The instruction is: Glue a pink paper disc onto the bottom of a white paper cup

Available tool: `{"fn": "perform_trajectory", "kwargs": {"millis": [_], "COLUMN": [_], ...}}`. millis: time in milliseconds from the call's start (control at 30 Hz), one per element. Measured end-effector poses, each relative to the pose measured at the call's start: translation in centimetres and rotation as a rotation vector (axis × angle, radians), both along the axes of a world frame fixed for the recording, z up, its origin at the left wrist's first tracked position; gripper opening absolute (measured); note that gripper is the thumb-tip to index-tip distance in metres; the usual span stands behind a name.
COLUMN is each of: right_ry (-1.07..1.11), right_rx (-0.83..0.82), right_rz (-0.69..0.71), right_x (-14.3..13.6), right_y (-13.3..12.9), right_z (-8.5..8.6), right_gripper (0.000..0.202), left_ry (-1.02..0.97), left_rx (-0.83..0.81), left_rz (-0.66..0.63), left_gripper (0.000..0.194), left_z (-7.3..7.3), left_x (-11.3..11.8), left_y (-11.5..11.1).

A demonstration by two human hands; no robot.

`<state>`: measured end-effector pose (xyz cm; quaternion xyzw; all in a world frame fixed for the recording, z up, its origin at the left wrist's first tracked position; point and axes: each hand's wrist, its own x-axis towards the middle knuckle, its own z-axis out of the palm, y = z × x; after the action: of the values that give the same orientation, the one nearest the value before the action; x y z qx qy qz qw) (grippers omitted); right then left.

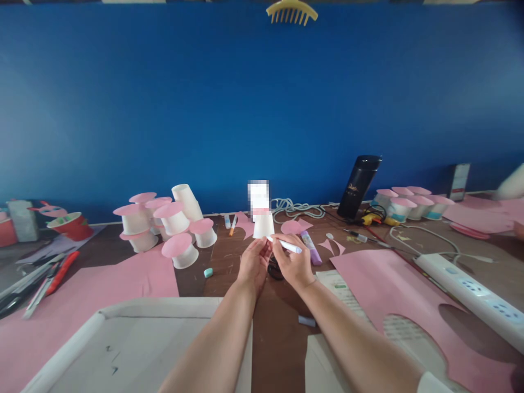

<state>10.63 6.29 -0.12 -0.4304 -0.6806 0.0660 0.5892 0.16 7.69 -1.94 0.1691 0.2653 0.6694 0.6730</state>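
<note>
My right hand [292, 263] grips a white marker [286, 244] with a pale lavender end, its tip pointing left toward my left hand. Close beside it, my left hand [254, 263] has its fingers curled together; whatever they hold, if anything, is too small to make out. Just beyond both hands stands a white paper cup [263, 226], wide end down. Behind the cup is an upright, pixelated white object [258, 195]. A purple glue stick [311, 248] lies right of my right hand, near a pink paper disc [291, 227]. Something black [275, 268] shows between my wrists.
Left, several white cups topped with pink discs [177, 246] stand near a teal cap [208, 272]. Right are a black flask [360, 185], more pink-topped cups [402, 208], a power strip [475, 292] and cut pink paper [376, 273]. A white box [123, 344] lies front left.
</note>
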Motion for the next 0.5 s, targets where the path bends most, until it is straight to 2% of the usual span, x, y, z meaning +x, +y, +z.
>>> {"fn": "perform_trajectory", "kwargs": {"millis": [500], "right_ry": [-0.008], "right_rx": [0.032], "right_rz": [-0.003], "right_x": [0.1], "right_y": [0.11], "right_z": [-0.03], "right_gripper": [0.016], "left_ry": [-0.015], "left_rx": [-0.019], "left_rz": [0.006], "left_gripper": [0.004], "left_z": [0.27], "left_x": [0.12], "left_y": [0.02]}}
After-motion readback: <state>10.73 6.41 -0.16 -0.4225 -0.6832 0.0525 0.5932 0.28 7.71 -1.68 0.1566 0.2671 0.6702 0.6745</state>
